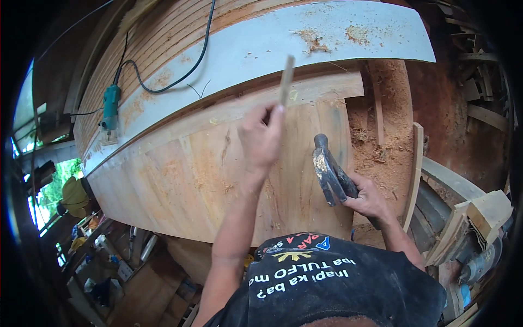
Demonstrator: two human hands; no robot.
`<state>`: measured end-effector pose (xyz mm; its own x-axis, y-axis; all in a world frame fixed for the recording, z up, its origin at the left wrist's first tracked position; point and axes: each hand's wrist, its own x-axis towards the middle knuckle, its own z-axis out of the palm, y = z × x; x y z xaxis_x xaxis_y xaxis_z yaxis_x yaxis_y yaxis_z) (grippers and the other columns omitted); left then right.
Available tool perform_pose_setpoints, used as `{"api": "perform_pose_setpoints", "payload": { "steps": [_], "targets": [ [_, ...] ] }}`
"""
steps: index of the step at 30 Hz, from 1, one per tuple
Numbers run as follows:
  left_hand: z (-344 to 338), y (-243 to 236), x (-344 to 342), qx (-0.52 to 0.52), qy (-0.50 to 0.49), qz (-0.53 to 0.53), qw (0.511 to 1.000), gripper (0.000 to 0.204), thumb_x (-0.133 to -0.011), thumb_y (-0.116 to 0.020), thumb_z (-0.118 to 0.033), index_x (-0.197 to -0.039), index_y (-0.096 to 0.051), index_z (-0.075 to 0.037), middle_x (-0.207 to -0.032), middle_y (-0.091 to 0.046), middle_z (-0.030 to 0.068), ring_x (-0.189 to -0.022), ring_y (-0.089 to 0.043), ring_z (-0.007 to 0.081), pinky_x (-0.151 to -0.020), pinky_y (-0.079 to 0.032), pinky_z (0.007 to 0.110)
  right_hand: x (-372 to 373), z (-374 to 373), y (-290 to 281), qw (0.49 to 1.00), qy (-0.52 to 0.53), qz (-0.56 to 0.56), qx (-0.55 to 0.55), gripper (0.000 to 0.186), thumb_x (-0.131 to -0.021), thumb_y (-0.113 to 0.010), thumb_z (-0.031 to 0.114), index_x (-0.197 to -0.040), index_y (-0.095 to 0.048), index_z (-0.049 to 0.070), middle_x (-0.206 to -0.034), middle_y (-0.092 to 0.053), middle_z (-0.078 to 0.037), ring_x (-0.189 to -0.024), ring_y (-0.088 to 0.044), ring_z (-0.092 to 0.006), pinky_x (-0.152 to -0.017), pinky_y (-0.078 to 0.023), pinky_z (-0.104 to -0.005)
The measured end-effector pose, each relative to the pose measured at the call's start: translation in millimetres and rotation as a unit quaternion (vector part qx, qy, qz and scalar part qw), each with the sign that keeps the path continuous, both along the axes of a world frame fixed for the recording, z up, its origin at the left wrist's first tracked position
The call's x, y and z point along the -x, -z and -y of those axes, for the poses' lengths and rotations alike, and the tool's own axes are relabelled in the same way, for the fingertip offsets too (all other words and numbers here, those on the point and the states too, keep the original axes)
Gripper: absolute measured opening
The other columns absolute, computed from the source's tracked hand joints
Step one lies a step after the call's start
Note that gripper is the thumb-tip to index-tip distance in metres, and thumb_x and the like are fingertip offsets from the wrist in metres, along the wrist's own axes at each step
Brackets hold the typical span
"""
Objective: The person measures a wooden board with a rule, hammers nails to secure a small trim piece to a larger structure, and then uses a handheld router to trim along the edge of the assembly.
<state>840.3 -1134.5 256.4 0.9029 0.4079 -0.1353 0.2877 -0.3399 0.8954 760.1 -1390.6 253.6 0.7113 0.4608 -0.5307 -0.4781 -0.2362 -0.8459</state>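
Note:
My left hand is closed and raised over the wooden panel. From its fingers a thin flat strip points away from me; it is blurred, and I cannot tell whether it is wood or metal. A dark, worn claw hammer is gripped in my right hand, its head above the panel's right end and its claw toward me. Pale wood grain and scattered sawdust show on the panel between my arms.
Beyond the panel lies a long white board with sawdust on it. A teal power tool with a black cord rests at the far left. Wood offcuts crowd the right side, and mixed clutter fills the lower left.

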Motion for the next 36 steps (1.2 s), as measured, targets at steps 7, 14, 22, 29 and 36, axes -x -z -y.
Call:
{"api": "perform_pose_setpoints", "payload": {
  "steps": [7,14,22,29,36],
  "targets": [
    [24.6,13.8,9.6,0.007,0.042,-0.085,0.995,0.015,-0.084,-0.069,-0.012,-0.087,-0.066,0.002,-0.069,-0.063,0.0024,-0.058,-0.056,0.0050,-0.052,-0.046,0.022,-10.3,-6.2,-5.9,0.992,-0.084,0.036,0.082,0.032,-0.071,-0.073,0.021,-0.095,-0.061,0.002,-0.066,-0.054,-0.011,-0.061,-0.056,-0.0227,-0.059,-0.044,-0.0355],
    [25.8,15.9,2.0,0.037,0.065,-0.089,0.993,0.014,-0.082,-0.067,-0.013,-0.079,-0.062,0.001,-0.064,-0.061,0.0083,-0.056,-0.059,0.0123,-0.054,-0.048,0.027,-19.8,-1.1,-7.6,0.994,-0.103,0.026,0.035,0.028,-0.070,-0.071,0.018,-0.091,-0.062,0.003,-0.062,-0.054,-0.011,-0.057,-0.055,-0.0256,-0.057,-0.044,-0.0354],
    [34.4,19.7,1.3,0.093,0.038,-0.107,0.989,0.015,-0.082,-0.067,-0.012,-0.079,-0.060,0.001,-0.064,-0.060,0.0076,-0.055,-0.057,0.0105,-0.052,-0.047,0.026,-27.1,4.7,-2.3,0.984,-0.176,0.032,0.005,0.024,-0.067,-0.072,0.016,-0.088,-0.065,0.006,-0.064,-0.061,-0.010,-0.058,-0.062,-0.0258,-0.056,-0.046,-0.0347],
    [34.7,15.0,0.2,0.084,0.043,-0.112,0.989,0.014,-0.083,-0.067,-0.010,-0.079,-0.059,0.001,-0.064,-0.059,0.0072,-0.055,-0.057,0.0103,-0.052,-0.047,0.026,-32.4,1.7,-8.3,0.984,-0.177,0.014,0.010,0.024,-0.070,-0.072,0.015,-0.090,-0.065,0.006,-0.065,-0.062,-0.011,-0.058,-0.064,-0.0251,-0.056,-0.047,-0.0344],
    [31.5,12.8,-2.0,0.068,0.047,-0.097,0.992,0.015,-0.083,-0.067,-0.011,-0.078,-0.060,0.001,-0.062,-0.058,0.0074,-0.055,-0.057,0.0119,-0.052,-0.047,0.028,-30.5,0.3,-8.5,0.984,-0.176,0.003,0.019,0.029,-0.070,-0.072,0.016,-0.095,-0.064,0.003,-0.068,-0.062,-0.014,-0.060,-0.063,-0.0244,-0.058,-0.047,-0.0328]
  ]
}}
